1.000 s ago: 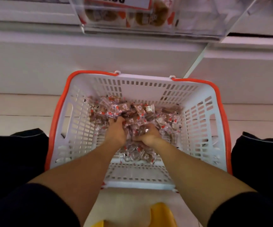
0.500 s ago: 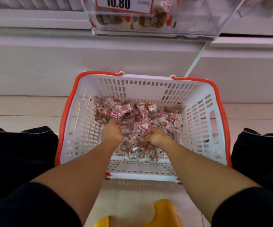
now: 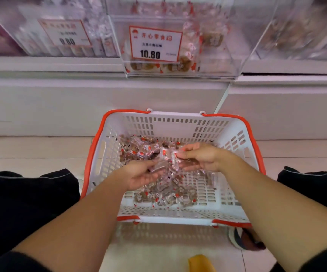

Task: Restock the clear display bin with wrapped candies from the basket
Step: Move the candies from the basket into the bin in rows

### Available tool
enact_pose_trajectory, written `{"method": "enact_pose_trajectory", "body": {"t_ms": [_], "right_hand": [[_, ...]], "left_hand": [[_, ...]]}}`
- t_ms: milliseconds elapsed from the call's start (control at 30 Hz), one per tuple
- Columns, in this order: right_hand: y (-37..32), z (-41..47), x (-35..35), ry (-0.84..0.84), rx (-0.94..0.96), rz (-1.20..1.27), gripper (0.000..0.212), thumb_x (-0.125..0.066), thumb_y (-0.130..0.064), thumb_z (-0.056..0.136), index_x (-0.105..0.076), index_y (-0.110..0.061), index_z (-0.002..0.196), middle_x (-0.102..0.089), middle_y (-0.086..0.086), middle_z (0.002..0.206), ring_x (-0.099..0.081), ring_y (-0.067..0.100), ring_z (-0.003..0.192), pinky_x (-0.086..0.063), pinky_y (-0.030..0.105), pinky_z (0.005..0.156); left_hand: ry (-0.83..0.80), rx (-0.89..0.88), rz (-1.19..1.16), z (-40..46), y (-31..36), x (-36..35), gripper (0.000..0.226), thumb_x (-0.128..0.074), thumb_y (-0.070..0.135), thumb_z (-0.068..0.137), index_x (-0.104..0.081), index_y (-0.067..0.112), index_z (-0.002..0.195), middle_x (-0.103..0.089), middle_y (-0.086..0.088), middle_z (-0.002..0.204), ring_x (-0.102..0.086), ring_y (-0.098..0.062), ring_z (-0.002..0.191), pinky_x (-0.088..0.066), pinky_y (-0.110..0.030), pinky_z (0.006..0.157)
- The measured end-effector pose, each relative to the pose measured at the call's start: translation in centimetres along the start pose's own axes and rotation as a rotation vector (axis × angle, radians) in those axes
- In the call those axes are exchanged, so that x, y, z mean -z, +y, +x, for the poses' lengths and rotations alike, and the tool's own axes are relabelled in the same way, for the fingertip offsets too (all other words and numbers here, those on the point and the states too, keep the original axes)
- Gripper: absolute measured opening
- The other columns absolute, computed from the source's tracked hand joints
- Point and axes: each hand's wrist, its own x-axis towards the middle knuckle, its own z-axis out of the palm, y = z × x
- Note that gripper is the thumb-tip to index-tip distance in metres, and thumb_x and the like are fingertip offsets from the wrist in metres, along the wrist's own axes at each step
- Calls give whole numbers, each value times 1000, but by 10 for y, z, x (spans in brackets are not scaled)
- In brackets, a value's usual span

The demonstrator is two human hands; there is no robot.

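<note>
A white basket with an orange rim [image 3: 235, 134] stands on the floor and holds a pile of wrapped candies [image 3: 139, 149]. Both hands are lifted above the pile with a clump of candies [image 3: 167, 158] between them. My left hand [image 3: 139, 174] is palm up and cups candies from below. My right hand [image 3: 200, 157] grips candies from the right side. The clear display bin [image 3: 213, 61] sits on the shelf above, with a 10.80 price tag and a few candies at its bottom.
Neighbouring clear bins [image 3: 64, 32] flank the display bin on a white shelf [image 3: 40, 65]. My dark-clad knees [image 3: 21, 193] frame the basket on both sides. A yellow object [image 3: 201, 263] lies at the bottom edge, and a shoe [image 3: 243, 240] sits by the basket's near right corner.
Both hands have risen out of the pile holding candies, and the left has turned palm up. The view has tilted up, showing the display bin and its price tag.
</note>
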Motion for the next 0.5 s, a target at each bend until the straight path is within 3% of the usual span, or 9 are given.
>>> {"method": "enact_pose_trajectory", "body": {"t_ms": [100,233,367,500], "right_hand": [[-47,-32,3,-1,110,-219,10,-71,-5,87,-64,-7,94,-72,7,76,-72,12,64,-56,20,49],[-107,-89,3,-58,223,-377,13,-68,1,87,-62,-9,91,-71,3,72,-70,12,60,-60,23,58],[-148,-151,-6,-75,363,-613,17,-77,-9,78,-69,-11,93,-74,7,77,-69,15,62,-57,24,59],[-157,-194,-10,-10,511,-521,21,-80,-23,71,-75,-14,90,-73,11,77,-67,15,62,-57,25,59]], "left_hand": [[-207,-70,106,-29,35,-28,38,-61,9,91,-52,-4,125,-65,-31,116,-73,-24,79,-61,-26,64],[-356,-130,333,-90,86,-69,43,-60,5,81,-49,-2,122,-69,-28,108,-74,-31,86,-61,-29,62],[-466,-161,645,-155,119,-110,31,-44,-1,96,-45,7,125,-69,-23,112,-73,-26,83,-61,-32,63],[-415,-322,621,-194,137,-126,32,-46,0,97,-52,4,129,-69,-17,104,-70,-21,75,-60,-30,63]]}}
